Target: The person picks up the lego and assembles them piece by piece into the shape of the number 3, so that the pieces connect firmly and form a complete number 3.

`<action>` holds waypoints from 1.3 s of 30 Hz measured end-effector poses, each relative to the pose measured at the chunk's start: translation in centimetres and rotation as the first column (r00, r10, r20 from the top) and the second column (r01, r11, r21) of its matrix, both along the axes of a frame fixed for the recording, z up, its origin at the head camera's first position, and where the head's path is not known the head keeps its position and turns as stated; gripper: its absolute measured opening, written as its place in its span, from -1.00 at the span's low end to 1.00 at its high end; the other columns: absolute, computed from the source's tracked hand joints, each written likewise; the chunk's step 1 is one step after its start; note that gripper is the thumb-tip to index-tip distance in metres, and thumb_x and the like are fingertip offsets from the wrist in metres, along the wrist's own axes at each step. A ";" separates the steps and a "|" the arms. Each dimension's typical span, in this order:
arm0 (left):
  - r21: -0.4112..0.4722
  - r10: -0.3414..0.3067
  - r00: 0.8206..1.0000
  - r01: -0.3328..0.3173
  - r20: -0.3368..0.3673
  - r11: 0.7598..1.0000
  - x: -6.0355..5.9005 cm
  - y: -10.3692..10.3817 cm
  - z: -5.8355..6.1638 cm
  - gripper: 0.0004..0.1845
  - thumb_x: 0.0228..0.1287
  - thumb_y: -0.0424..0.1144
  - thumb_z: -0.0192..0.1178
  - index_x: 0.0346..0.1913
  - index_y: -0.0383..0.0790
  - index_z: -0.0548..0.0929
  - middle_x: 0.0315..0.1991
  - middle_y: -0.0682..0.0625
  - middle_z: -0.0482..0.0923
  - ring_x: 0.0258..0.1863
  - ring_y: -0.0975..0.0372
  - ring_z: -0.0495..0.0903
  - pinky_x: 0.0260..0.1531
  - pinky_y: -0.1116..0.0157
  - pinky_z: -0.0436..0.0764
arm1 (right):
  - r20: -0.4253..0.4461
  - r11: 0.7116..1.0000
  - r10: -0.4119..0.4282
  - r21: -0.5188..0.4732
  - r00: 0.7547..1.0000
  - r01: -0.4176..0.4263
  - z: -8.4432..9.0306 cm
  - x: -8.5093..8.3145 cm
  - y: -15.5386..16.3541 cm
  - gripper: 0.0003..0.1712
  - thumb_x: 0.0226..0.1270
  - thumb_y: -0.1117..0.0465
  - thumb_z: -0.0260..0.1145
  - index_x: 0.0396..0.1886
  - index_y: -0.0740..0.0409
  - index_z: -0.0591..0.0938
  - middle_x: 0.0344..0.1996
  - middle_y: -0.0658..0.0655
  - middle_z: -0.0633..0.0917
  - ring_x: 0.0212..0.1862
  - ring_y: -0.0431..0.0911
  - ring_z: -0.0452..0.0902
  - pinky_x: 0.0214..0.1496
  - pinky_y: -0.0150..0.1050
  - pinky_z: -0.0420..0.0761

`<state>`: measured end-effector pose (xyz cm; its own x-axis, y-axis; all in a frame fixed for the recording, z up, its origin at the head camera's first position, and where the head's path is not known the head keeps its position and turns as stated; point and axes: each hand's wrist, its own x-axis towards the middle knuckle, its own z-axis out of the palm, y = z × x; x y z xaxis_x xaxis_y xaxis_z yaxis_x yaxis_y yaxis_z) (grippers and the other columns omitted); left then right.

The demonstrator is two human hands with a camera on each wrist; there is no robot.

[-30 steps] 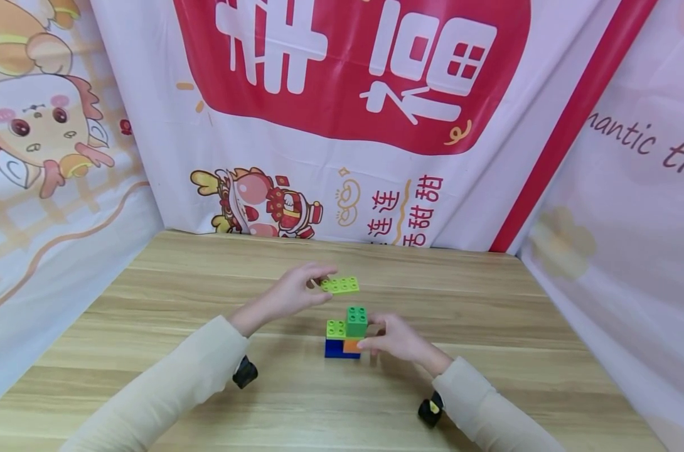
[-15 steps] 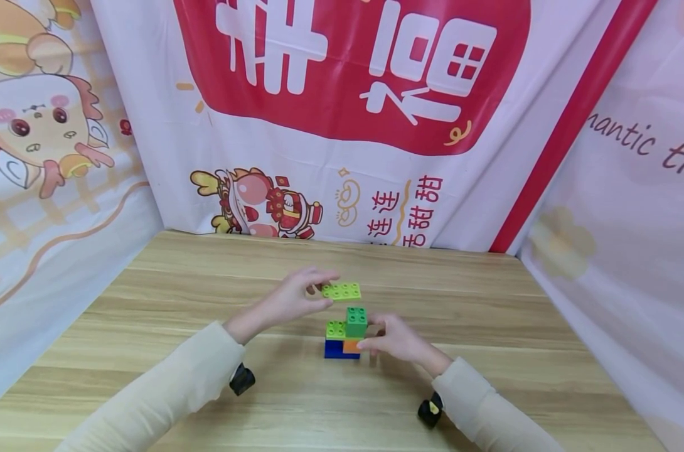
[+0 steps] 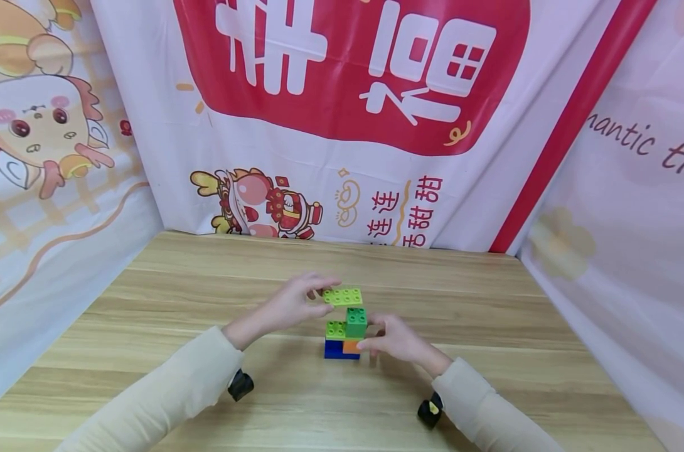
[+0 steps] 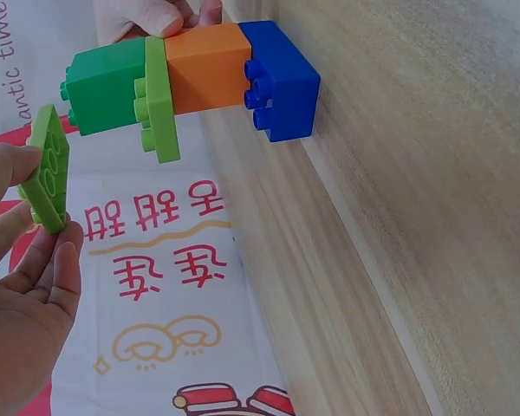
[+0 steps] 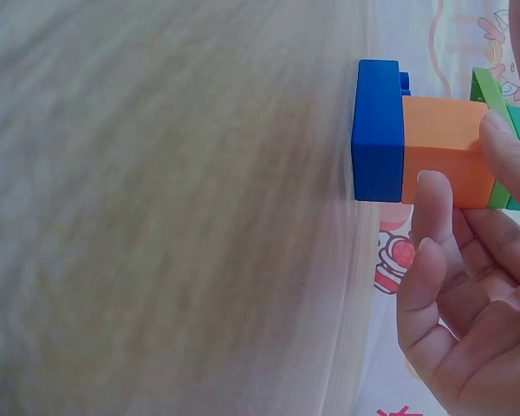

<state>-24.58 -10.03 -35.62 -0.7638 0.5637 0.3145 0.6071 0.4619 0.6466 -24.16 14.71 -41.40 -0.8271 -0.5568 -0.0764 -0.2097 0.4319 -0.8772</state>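
Note:
A small brick stack [image 3: 342,339] stands mid-table: a blue brick [image 3: 334,349] at the bottom, an orange brick [image 3: 351,345], a light green plate [image 3: 336,328] and a dark green brick [image 3: 356,321] on top. My right hand [image 3: 395,341] grips the stack at the orange brick [image 5: 444,149]. My left hand [image 3: 290,306] pinches a flat light green plate [image 3: 343,296] just above the dark green brick, apart from it. In the left wrist view the plate [image 4: 48,170] sits between thumb and fingers next to the stack [image 4: 191,85].
The wooden table [image 3: 206,301] is walled in by printed banners on the back [image 3: 342,125], left [image 3: 48,157] and right [image 3: 630,188]. Black wrist cameras [image 3: 240,384] hang under both sleeves.
My left hand has lowered the light green plate towards the top of the stack and slightly right. The right hand and the stack have stayed put.

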 end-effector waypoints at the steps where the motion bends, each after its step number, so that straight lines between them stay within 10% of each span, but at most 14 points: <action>1: 0.000 0.000 1.000 0.000 0.002 1.000 0.0 0.0 0.0 -0.50 0.13 -0.30 0.30 0.18 -0.16 0.49 -0.03 0.03 0.50 -0.18 0.30 0.47 -0.16 0.19 0.52 | 0.000 1.000 0.001 0.001 1.000 -0.001 0.0 0.0 0.0 -0.56 0.16 0.14 0.36 0.05 0.10 0.56 -0.19 0.04 0.62 -0.48 0.08 0.55 -0.39 -0.09 0.52; 39: -0.080 -0.072 0.997 0.072 0.001 0.994 1.2 0.6 -0.5 -0.61 0.18 -0.26 0.25 0.11 -0.01 0.57 0.02 0.06 0.47 -0.08 0.28 0.47 -0.18 0.28 0.55 | -0.004 1.000 0.004 0.014 1.000 -0.004 0.1 -0.1 0.0 -0.56 0.16 0.11 0.36 0.05 0.08 0.56 -0.19 0.03 0.62 -0.47 0.08 0.55 -0.44 -0.16 0.49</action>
<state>-23.42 -9.46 -36.09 -0.7198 0.6407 0.2673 0.6418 0.4674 0.6080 -24.22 14.74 -41.31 -0.8251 -0.5591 -0.0807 -0.2152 0.4431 -0.8703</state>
